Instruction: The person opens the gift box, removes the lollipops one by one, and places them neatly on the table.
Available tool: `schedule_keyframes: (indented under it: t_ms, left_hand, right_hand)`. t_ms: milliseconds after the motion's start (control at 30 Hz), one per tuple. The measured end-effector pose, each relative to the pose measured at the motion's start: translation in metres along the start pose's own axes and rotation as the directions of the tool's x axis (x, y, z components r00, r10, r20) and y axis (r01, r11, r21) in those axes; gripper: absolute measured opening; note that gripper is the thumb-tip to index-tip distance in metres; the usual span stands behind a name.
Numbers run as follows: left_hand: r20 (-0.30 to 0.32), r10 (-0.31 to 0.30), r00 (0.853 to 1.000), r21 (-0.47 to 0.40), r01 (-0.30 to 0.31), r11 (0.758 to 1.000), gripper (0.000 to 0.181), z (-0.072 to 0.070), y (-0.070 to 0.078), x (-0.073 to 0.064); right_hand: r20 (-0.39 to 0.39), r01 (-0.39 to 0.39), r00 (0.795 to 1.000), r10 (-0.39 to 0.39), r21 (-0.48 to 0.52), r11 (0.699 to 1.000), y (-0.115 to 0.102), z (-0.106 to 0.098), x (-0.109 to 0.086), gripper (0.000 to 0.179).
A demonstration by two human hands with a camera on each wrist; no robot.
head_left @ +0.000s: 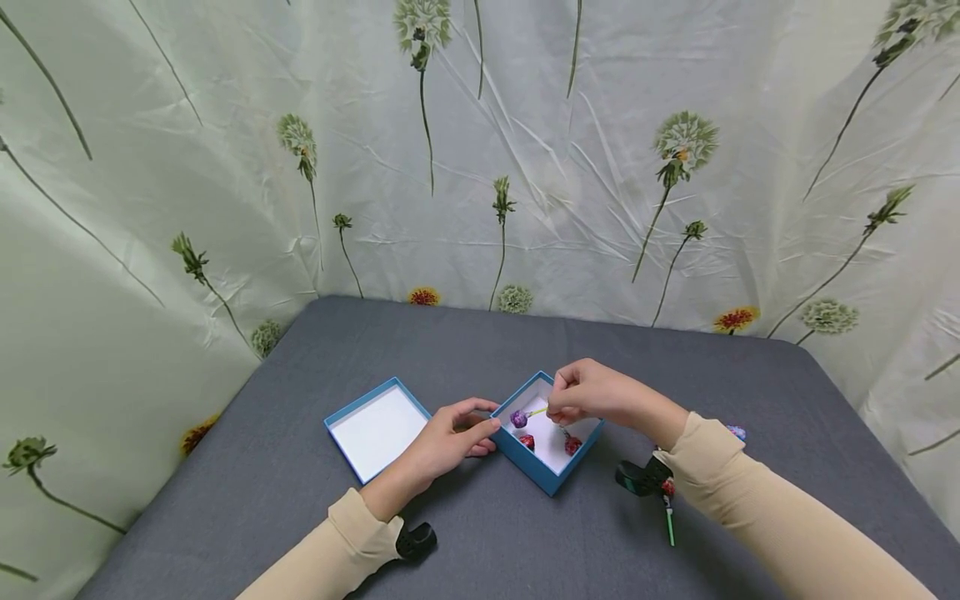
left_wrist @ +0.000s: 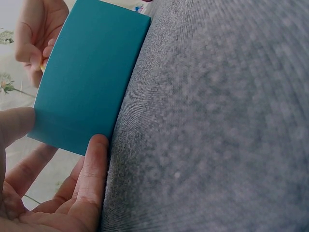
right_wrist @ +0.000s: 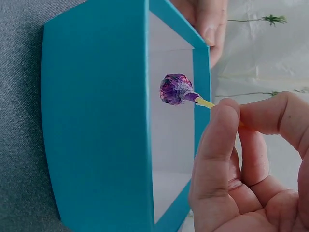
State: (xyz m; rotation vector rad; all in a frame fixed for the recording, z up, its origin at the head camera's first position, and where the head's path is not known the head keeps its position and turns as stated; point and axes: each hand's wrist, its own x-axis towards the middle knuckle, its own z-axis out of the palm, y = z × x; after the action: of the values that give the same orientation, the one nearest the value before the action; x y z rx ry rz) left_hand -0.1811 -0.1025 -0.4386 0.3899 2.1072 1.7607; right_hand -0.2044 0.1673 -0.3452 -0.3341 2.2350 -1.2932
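Note:
Between thumb and fingertips my right hand [head_left: 592, 393] pinches the yellow stick of a purple-wrapped lollipop [right_wrist: 176, 89]. Its wrapped head hangs within the walls of a blue box [head_left: 525, 457] with a white inside. Two red-wrapped lollipops lie in this box, one at the left [head_left: 527, 442] and one at the right [head_left: 573, 445]; their sticks are partly hidden. My left hand [head_left: 450, 433] touches the left corner of the box, fingertips against its outside, fingers fairly straight. From the left wrist view, one fingertip [left_wrist: 98, 145] rests low on the blue wall.
A matching blue lid [head_left: 378, 429], white inside up, lies left of the box. Near my right sleeve is a red lollipop with a green stick [head_left: 670, 521]. Behind that sleeve shows part of a purple-blue wrapper [head_left: 737, 432]. Flowered cloth hangs behind the grey table [head_left: 480, 342].

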Motion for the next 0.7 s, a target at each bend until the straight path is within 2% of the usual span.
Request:
schedule_keyframes:
  t_ms: [433,700]
  left_hand:
    - [0.003,0.003,1.0,0.007,-0.003,1.0,0.042,0.0,0.0,0.0]
    - [0.002,0.002,1.0,0.007,-0.002,1.0,0.043,0.0,0.001,-0.001]
  right_hand:
    - [-0.072,0.015,0.997,-0.012,0.034,0.999,0.009,-0.015,-0.022,0.017]
    - [-0.109,0.029,0.994,-0.024,0.038,0.999,0.017,-0.027,-0.043,0.017]
